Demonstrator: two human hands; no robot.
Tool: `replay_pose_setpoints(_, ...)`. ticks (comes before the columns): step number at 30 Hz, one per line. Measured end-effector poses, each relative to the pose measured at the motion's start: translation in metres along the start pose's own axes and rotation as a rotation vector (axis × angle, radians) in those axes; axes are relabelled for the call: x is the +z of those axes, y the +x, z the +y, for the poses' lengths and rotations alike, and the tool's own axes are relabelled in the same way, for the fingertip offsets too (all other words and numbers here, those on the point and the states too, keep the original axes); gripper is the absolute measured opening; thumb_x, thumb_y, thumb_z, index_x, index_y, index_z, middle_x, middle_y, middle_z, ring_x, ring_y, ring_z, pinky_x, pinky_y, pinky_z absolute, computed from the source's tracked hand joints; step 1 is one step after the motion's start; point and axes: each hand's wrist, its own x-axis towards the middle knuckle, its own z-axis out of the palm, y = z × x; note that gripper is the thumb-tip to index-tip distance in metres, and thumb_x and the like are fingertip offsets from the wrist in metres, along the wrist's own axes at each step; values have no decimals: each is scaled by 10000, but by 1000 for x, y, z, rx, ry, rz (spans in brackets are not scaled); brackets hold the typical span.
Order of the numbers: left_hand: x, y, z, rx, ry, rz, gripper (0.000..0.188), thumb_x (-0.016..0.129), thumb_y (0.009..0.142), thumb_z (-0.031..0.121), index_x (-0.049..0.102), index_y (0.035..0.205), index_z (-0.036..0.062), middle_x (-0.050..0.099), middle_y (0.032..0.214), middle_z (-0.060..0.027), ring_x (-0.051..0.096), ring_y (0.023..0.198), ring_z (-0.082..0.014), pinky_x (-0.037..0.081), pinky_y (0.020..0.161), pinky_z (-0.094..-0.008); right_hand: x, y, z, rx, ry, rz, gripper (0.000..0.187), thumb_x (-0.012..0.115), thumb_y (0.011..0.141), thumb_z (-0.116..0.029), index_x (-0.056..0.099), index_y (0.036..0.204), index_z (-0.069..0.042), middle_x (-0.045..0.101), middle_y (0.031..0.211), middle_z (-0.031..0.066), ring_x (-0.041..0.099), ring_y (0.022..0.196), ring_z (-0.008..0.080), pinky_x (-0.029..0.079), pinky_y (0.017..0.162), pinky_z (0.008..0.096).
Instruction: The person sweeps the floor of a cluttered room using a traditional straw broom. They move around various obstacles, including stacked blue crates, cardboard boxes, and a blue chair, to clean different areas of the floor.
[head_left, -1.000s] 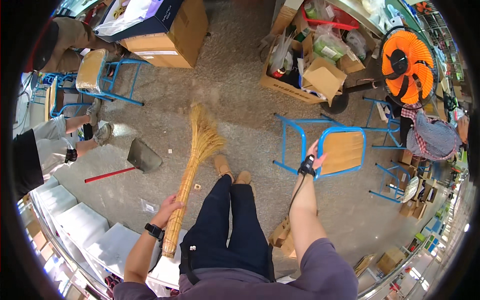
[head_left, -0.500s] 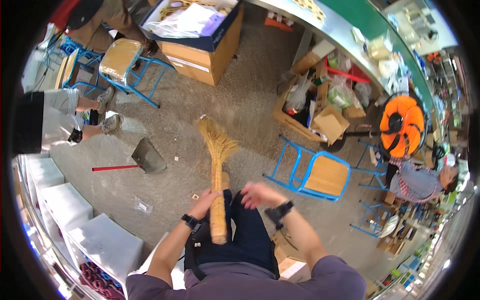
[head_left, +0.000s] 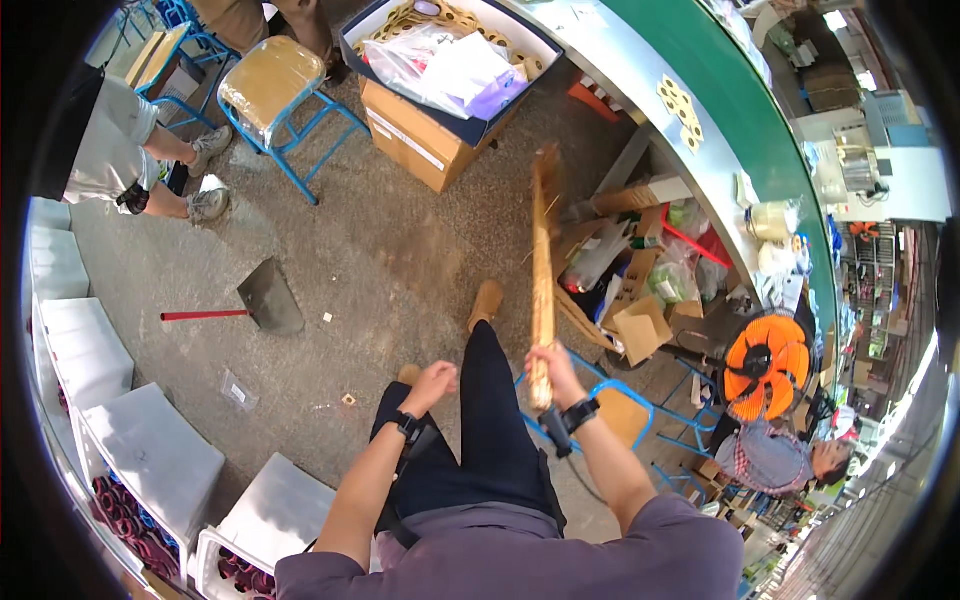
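Observation:
My right hand (head_left: 556, 376) grips the lower end of the handle of a straw broom (head_left: 542, 285). The broom points away from me, and its bristle head is smeared by motion near the cartons under the workbench. My left hand (head_left: 432, 388) hovers over my left thigh with its fingers curled in and nothing visible in them. On the floor to the left lies a grey dustpan (head_left: 272, 298) with a red handle, well apart from both hands.
A blue-framed stool (head_left: 622, 412) stands just right of my right hand, with an orange fan (head_left: 768, 366) beyond it. Open cartons (head_left: 642, 328) sit under the workbench (head_left: 690, 170). White bins (head_left: 150, 440) line the left. A person's legs (head_left: 165, 165) are at the far left.
The broom has passed from my left hand to my right and swung to the right. My left hand has let go. I have stepped forward, and the view has turned right.

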Motion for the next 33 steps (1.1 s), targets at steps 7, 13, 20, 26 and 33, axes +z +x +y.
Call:
replay_pose_setpoints(7,-10,91,-15,-150,-58,262,213,465,875,241,527,952,52,579,725,-48,565,610,-125,458,560,-231,-67,257,-207,-135,-438,91,329,534,832,-230,355,1070,-90,495,681,99,521,425,204,443,349,321)
replay_pose_setpoints(13,21,144,-1,-228,-172,388,212,477,849,170,540,941,-10,591,709,-73,576,604,-129,457,546,-238,-82,421,-308,140,-556,168,494,540,814,-349,358,1118,-5,538,767,160,572,618,250,498,541,398)
replay_pose_setpoints(20,34,141,31,-218,-215,485,198,453,852,157,533,946,3,598,720,-70,577,609,-124,460,561,-235,-54,346,-219,311,-856,-48,339,512,830,-296,508,884,38,571,656,108,561,509,215,454,465,337)
replay_pose_setpoints(26,30,122,38,-208,-218,458,185,450,855,143,533,963,17,596,727,-67,578,625,-124,455,574,-237,-49,198,-130,290,-885,-208,794,566,772,-95,44,1370,-111,535,822,122,537,559,162,464,456,303)
replay_pose_setpoints(33,6,78,9,-193,-290,509,219,448,861,171,531,994,18,598,743,-62,580,630,-125,459,583,-232,-100,106,-159,275,-825,-133,710,589,763,-49,214,1358,-144,548,913,87,532,525,149,464,420,274)
